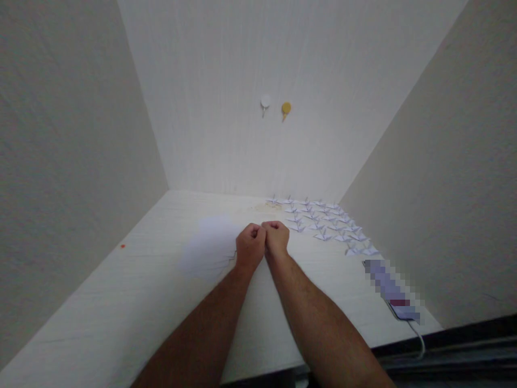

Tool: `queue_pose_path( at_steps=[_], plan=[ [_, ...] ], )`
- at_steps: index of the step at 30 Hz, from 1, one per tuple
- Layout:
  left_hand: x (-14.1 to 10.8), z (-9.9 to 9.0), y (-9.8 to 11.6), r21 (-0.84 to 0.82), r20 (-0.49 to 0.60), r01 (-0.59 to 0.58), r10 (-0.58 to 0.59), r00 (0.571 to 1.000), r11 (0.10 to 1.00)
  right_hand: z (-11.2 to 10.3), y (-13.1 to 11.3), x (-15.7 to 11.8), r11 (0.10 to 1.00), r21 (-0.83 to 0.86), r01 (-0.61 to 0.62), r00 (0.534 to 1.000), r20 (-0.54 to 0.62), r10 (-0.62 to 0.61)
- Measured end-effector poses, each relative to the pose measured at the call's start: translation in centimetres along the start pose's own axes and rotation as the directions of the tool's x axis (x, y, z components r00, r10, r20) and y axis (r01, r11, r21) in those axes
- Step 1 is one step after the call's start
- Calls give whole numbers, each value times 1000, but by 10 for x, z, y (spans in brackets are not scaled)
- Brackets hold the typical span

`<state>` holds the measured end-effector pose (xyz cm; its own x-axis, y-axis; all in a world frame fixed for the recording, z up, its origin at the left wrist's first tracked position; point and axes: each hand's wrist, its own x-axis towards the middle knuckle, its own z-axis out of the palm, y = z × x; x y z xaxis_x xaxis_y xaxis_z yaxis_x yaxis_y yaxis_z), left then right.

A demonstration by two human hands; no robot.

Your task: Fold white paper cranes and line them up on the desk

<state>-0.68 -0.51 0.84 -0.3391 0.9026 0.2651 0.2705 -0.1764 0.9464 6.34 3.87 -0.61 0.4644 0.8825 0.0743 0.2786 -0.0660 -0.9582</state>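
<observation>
My left hand [250, 247] and my right hand [277, 237] meet side by side over the middle of the white table [161, 302]. Both have their fingers curled in, with the thumbs close together. Whatever lies between the fingertips is too small and hidden to make out. Just left of my left hand, white paper sheets [210, 245] lie on the tabletop. To the right and behind my right hand stand several folded white paper cranes [323, 235] in rows.
A phone-like device [388, 291], partly pixelated, lies at the right edge with a white cable [420, 342]. A small orange object [123, 246] is at the left edge. Walls enclose three sides; a white hook [265, 101] and a yellow hook [286, 108] are on the back wall.
</observation>
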Motion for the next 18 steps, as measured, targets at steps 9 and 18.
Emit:
queue_pose_path(
  at_steps=[9, 18],
  plan=[
    [-12, -9, 6, 13, -6, 95, -95, 996, 995, -3, -3, -14, 984, 167, -69, 993, 110, 51],
    [-6, -5, 8, 144, -66, 72, -63, 996, 987, -6, -4, -9, 964, 248, -101, 975, 217, 47]
  ],
)
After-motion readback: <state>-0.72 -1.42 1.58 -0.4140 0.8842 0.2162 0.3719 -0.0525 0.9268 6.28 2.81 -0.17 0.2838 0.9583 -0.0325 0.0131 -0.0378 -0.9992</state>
